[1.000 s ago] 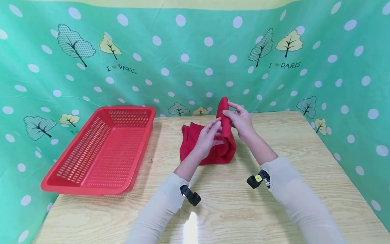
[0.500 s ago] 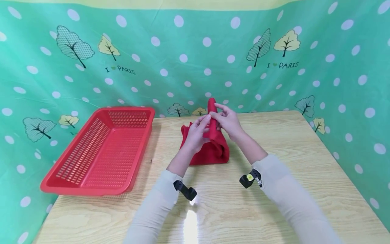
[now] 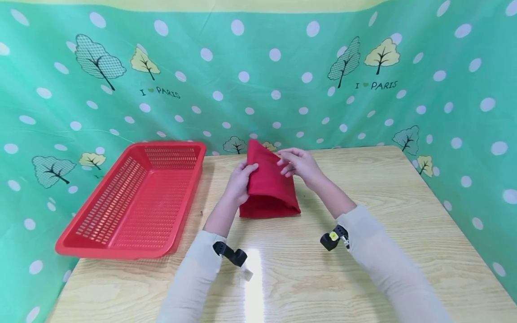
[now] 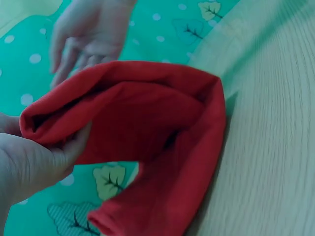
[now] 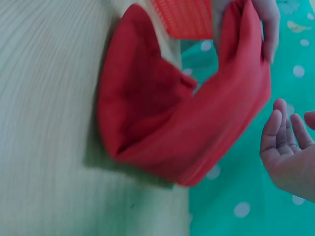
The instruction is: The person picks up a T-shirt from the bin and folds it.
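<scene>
A folded piece of red cloth [image 3: 268, 179] lies on the table, its upper layer lifted and bent over toward the left. My left hand [image 3: 238, 181] pinches the raised edge of that layer between thumb and fingers. In the left wrist view the cloth [image 4: 147, 113] curves in a loop, and the thumb [image 4: 74, 147] presses on its near fold. Beside the cloth's upper right side is my right hand [image 3: 300, 167], fingers loosely bent. The right wrist view shows this hand [image 5: 290, 157] apart from the cloth [image 5: 197, 128], holding nothing.
A red plastic basket [image 3: 181, 215] with perforated walls stands at the table's left. The light wood table [image 3: 363, 179] extends to the right and front. A green dotted curtain [image 3: 258, 67] hangs behind and along both sides.
The lifted part of the cloth has swung from right to left. My left hand has moved left and now grips its edge. My right hand has let go of the cloth.
</scene>
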A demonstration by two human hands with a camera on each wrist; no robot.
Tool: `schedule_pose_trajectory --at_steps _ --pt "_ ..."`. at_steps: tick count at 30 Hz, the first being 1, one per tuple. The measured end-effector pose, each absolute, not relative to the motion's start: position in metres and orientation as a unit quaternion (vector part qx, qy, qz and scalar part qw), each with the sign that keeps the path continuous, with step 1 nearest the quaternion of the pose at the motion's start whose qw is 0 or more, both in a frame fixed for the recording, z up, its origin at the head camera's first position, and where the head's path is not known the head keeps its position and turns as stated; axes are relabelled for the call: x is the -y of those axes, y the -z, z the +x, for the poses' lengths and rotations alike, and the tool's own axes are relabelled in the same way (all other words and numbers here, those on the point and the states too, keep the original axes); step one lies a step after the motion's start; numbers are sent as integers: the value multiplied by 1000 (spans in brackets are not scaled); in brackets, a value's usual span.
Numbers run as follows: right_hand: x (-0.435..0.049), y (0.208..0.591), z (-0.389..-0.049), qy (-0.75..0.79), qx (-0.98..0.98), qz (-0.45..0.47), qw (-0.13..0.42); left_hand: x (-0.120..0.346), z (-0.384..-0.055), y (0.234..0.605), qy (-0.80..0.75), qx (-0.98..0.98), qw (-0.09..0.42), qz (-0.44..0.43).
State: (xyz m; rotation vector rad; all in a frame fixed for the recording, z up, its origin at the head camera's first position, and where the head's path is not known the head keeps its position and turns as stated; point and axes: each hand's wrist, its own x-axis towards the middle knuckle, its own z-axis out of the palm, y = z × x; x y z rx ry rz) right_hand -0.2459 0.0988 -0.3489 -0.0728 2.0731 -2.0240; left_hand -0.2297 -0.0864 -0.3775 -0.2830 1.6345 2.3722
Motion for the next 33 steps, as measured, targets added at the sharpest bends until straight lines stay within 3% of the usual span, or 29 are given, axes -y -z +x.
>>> schedule_pose_trajectory --at_steps 12,23,33 --pt "-139 384 -252 640 -749 45 166 124 -222 404 -778 -596 131 -151" --pt "-134 416 -247 603 -748 68 270 138 -217 429 -695 -682 136 -183" --pt "-112 426 -244 569 -777 86 254 140 -223 440 -624 -760 84 -163"
